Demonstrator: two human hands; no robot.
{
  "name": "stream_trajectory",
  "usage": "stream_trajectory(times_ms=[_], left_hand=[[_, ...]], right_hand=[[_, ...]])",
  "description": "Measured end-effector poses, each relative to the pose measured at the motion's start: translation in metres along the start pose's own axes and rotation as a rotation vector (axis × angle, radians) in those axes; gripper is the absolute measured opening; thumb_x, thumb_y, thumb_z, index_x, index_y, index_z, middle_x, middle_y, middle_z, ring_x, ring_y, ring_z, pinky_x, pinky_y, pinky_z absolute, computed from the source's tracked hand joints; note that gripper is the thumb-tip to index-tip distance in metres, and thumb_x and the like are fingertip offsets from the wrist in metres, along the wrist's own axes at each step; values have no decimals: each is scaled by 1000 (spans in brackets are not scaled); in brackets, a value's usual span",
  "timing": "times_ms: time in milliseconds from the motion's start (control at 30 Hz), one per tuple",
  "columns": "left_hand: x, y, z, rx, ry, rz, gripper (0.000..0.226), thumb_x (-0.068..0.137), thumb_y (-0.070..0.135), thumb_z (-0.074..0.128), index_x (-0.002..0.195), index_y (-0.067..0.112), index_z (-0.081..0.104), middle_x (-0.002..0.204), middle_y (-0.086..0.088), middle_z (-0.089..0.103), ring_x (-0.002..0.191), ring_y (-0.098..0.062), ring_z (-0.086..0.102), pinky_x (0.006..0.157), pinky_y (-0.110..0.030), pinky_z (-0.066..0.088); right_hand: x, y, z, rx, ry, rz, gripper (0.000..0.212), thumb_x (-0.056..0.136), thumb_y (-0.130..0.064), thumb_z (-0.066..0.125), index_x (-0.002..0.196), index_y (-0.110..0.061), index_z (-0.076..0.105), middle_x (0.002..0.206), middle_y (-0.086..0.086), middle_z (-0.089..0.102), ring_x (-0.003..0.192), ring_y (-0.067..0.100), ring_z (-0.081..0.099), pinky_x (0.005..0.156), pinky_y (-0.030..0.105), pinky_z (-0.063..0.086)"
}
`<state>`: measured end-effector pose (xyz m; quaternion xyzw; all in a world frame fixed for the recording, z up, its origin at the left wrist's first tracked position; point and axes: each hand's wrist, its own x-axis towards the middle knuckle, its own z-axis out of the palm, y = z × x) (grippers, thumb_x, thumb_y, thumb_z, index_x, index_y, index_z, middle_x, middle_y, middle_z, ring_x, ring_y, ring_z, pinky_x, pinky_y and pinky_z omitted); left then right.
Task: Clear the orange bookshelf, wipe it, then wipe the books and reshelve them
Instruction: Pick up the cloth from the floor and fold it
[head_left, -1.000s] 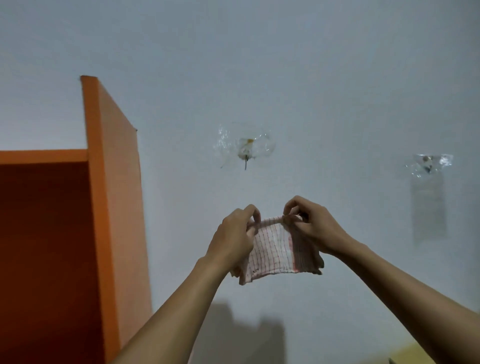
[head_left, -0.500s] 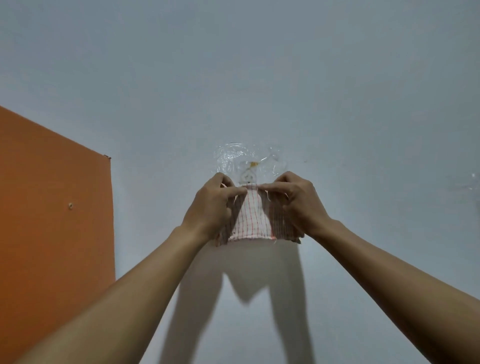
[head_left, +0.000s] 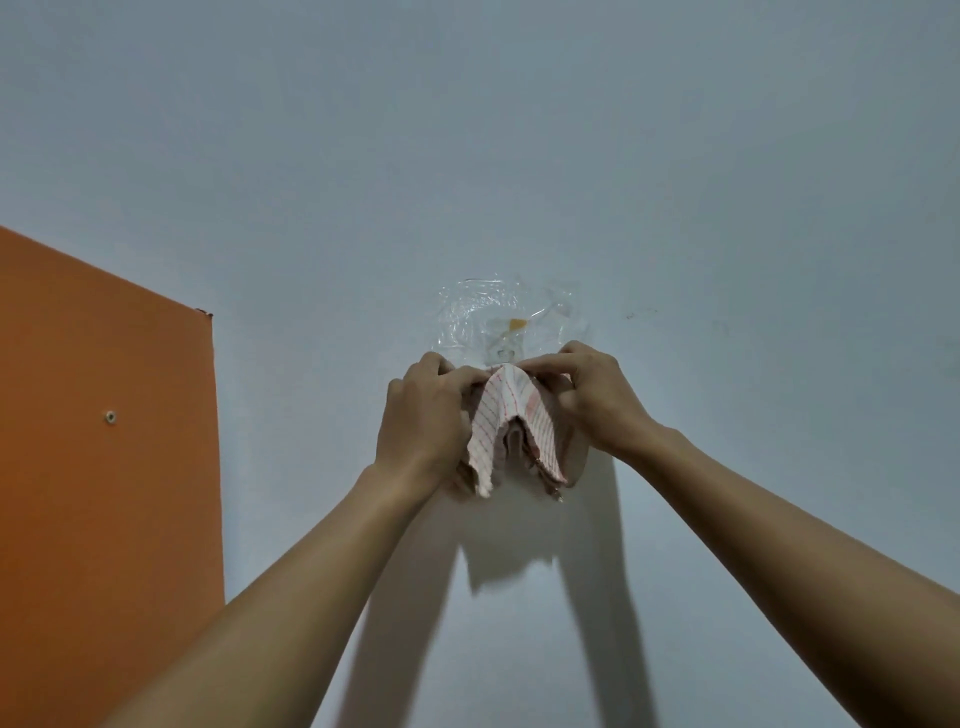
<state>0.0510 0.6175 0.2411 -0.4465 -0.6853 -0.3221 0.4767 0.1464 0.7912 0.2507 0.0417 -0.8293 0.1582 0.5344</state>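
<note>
Checked cloth (head_left: 511, 415) pinched at top by left hand (head_left: 423, 415) and right hand (head_left: 592, 395), both grips closed, folds hanging below

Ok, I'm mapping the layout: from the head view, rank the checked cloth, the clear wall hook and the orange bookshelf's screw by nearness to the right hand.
1. Checked cloth: pinched by the right hand.
2. Clear wall hook: just above, left.
3. Screw: far left, on the bookshelf side.

No legible text or labels.

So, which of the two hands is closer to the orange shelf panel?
The left hand: it grips the checked cloth on the side toward the orange panel; the right hand is farther away.
</note>
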Motion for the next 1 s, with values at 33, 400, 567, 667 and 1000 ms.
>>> stream_trajectory(times_ms=[33, 400, 567, 667, 1000], left_hand=[[-4, 3, 2, -21, -3, -40, 39, 86, 3, 60, 116, 24, 72, 88, -1, 52, 86, -29, 59, 83, -46, 50], [-14, 15, 1, -68, -86, -228, 33, 96, 26, 54, 124, 40, 64, 105, -2, 67, 102, -25, 61, 93, -43, 45], [-17, 15, 0, -200, -127, -341, 23, 90, 20, 61, 104, 30, 77, 100, -2, 77, 100, -24, 68, 87, -40, 53], [-18, 19, -3, -207, -143, -380, 22, 90, 12, 55, 82, 21, 73, 89, -5, 75, 87, -30, 68, 73, -33, 51], [-49, 24, 3, -446, 4, -811, 24, 84, 7, 47, 82, 21, 67, 81, -1, 69, 78, -23, 67, 71, -34, 57]], right_hand=[[-1, -2, 0, 38, -5, 27, 34, 91, -5, 62, 111, -28, 76, 94, 2, 64, 89, 15, 60, 73, 12, 43], [-2, -13, 0, 108, 2, 139, 24, 92, -16, 65, 112, -27, 73, 96, 6, 58, 86, 15, 58, 81, 24, 47], [-14, -16, 2, 132, -48, 201, 33, 88, 1, 53, 104, -16, 75, 71, 10, 62, 58, 19, 54, 60, 22, 47], [-20, -17, 0, 143, -89, 256, 33, 90, 2, 48, 99, -16, 74, 70, 12, 71, 53, 17, 66, 55, 25, 54], [-48, -7, 15, 383, 34, 573, 28, 87, -3, 50, 90, -13, 77, 89, 4, 75, 72, 17, 65, 64, 31, 52]])
